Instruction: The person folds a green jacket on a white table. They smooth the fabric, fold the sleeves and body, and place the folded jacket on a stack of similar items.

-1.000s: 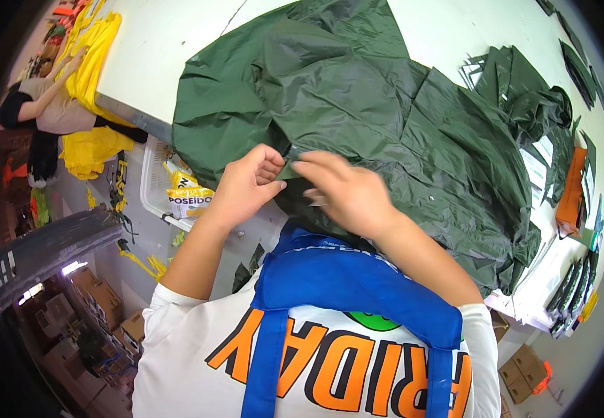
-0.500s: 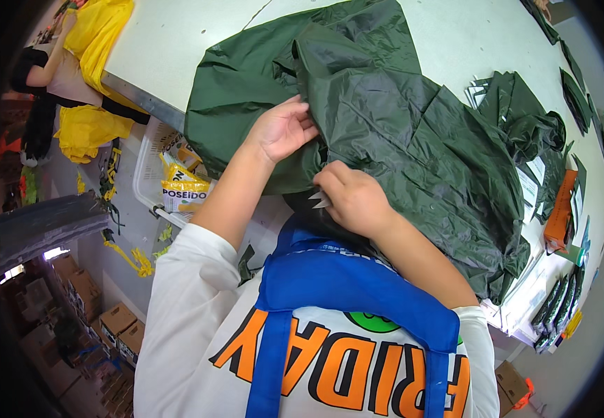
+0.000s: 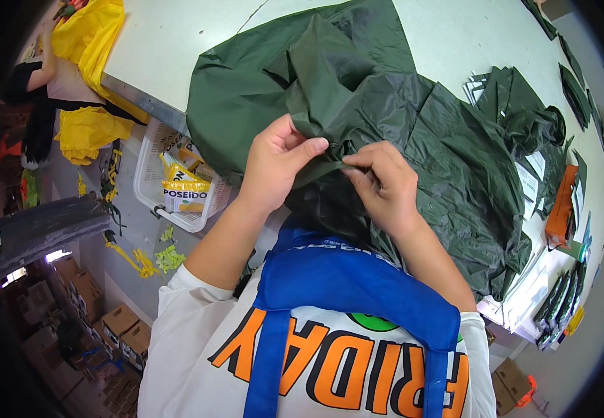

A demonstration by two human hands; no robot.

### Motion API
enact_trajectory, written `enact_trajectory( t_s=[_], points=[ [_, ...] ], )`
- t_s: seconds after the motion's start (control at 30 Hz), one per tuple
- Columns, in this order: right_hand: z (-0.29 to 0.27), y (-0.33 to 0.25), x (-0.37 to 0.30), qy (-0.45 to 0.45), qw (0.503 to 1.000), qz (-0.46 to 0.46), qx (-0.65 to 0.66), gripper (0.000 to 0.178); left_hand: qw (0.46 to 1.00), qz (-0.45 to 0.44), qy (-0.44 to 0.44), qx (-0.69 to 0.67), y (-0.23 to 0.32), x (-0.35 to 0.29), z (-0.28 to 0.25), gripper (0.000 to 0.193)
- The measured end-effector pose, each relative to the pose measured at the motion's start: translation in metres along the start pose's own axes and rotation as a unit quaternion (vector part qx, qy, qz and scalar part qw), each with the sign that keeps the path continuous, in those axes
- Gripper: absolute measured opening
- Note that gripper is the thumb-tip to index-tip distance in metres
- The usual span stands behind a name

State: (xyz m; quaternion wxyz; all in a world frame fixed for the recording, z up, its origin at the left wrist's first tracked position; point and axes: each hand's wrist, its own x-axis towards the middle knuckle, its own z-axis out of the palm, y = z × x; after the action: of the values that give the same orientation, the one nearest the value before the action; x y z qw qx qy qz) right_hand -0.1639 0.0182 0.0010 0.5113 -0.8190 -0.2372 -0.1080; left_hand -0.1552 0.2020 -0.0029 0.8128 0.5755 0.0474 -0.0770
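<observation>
A large, crumpled sheet of dark green, slightly shiny fabric (image 3: 441, 160) spreads over the white table (image 3: 169, 52) and down toward my apron. My left hand (image 3: 273, 159) is closed on a fold of it, thumb on top. Close by on the right, my right hand (image 3: 391, 187) pinches the same fabric's edge between thumb and fingertips. A short strip of the edge is stretched between the two hands. The pointed metal blades seen earlier at my right hand do not show now; whether they are still in the palm I cannot tell.
Below the table's left edge hangs a white plastic basket (image 3: 197, 219) with yellow-and-white packets. More bunched green fabric (image 3: 525, 115) and papers lie at the right, near an orange box (image 3: 561, 209). At the far left a person (image 3: 41, 73) handles yellow fabric (image 3: 96, 42).
My right hand has risen and now pinches the fabric edge; the metal blades have gone from sight. My left hand has lowered slightly and closed on the fabric, which is bunched higher between them.
</observation>
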Motion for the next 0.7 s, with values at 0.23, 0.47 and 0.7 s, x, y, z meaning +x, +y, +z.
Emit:
enact_trajectory(
  t_s=[0.23, 0.47, 0.7],
  points=[
    [0.004, -0.001, 0.0, 0.029, 0.998, 0.045, 0.02, 0.015, 0.995, 0.032, -0.018, 0.09, 0.008, -0.015, 0.01, 0.014],
    [0.0, 0.012, -0.01, -0.032, 0.994, 0.092, 0.053, 0.015, 0.987, -0.018, -0.063, 0.145, -0.003, -0.019, 0.004, 0.038],
    [-0.15, 0.118, -0.125, 0.207, 0.877, 0.29, -0.322, 0.048, 0.671, 0.121, 0.004, 0.732, -0.051, -0.029, -0.096, 0.05]
  ],
)
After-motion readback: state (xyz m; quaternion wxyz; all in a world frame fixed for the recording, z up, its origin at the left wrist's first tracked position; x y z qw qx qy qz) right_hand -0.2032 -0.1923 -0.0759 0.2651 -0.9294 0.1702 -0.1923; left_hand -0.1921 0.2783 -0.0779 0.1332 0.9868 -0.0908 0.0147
